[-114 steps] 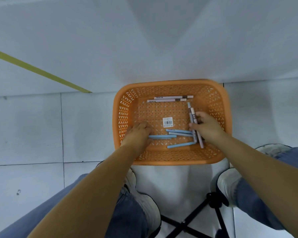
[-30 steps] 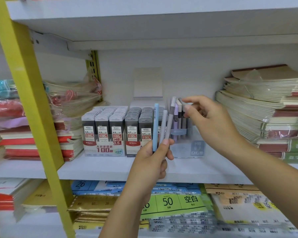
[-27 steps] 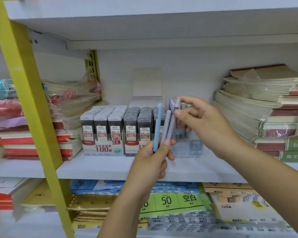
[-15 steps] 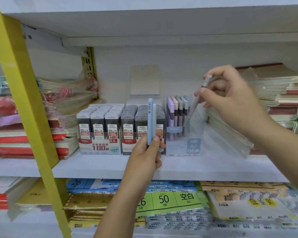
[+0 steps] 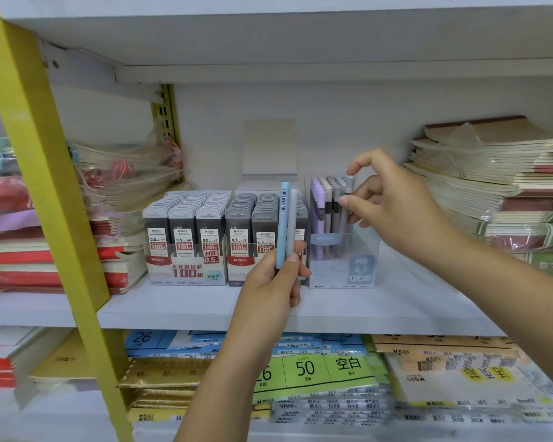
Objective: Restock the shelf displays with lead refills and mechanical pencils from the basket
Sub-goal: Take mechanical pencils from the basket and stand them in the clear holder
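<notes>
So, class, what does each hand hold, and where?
Left hand grips two pencils by their lower ends; right hand pinches a grey pencil near its top.

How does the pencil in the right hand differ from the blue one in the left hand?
Colour: the right hand holds a grey pencil, the left hand a blue pencil. Grip: the grey pencil is held at its top end, the blue pencil by its lower end. Place: the grey pencil's lower part is inside the clear display box; the blue pencil is outside it. Both stand roughly upright.
</notes>
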Available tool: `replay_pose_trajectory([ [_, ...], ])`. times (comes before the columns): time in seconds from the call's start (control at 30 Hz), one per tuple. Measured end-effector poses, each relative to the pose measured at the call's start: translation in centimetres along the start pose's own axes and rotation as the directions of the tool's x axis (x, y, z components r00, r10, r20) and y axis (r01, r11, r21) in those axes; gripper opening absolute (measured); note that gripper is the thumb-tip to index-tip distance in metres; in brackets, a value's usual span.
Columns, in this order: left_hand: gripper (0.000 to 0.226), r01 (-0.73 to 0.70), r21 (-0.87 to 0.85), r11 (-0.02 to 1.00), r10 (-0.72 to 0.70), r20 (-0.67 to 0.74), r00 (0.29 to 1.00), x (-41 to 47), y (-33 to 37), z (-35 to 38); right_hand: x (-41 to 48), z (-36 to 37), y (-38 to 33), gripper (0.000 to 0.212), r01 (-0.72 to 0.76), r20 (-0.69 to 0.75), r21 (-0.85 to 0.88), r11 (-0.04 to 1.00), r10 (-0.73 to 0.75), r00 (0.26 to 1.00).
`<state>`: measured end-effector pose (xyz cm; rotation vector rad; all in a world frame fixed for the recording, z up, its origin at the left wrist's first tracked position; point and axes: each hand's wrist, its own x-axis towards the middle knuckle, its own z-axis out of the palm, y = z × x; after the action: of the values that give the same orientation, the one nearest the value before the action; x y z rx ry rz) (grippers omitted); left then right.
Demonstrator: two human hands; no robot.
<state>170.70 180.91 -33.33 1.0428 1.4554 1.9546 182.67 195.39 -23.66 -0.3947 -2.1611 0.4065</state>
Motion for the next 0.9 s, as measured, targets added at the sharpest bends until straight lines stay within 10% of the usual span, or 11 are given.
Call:
replay_pose_trajectory([
  [0.37,0.026,0.002,-0.05,0.999,0.001,0.062,0.998,-0.3,0.4,-0.2,-0.5,1.4,0.5,0.019,0.005,-0.1,-0.168,0.986,-0.022,0.995],
  [0.63,0.025,-0.009,-0.053,0.999,0.02,0.227,0.974,-0.7,1.0,-0.1,-2.2,1.6,-3.1,0.028,-0.168,0.15,0.453,0.875,0.111,0.982],
  [0.9,0.027,-0.002,-0.096,0.995,0.018,0.163,0.986,-0.3,0.8,-0.7,-1.7,-1.6,-2.8,0.015,-0.224,0.078,0.644,0.731,0.228,0.97],
])
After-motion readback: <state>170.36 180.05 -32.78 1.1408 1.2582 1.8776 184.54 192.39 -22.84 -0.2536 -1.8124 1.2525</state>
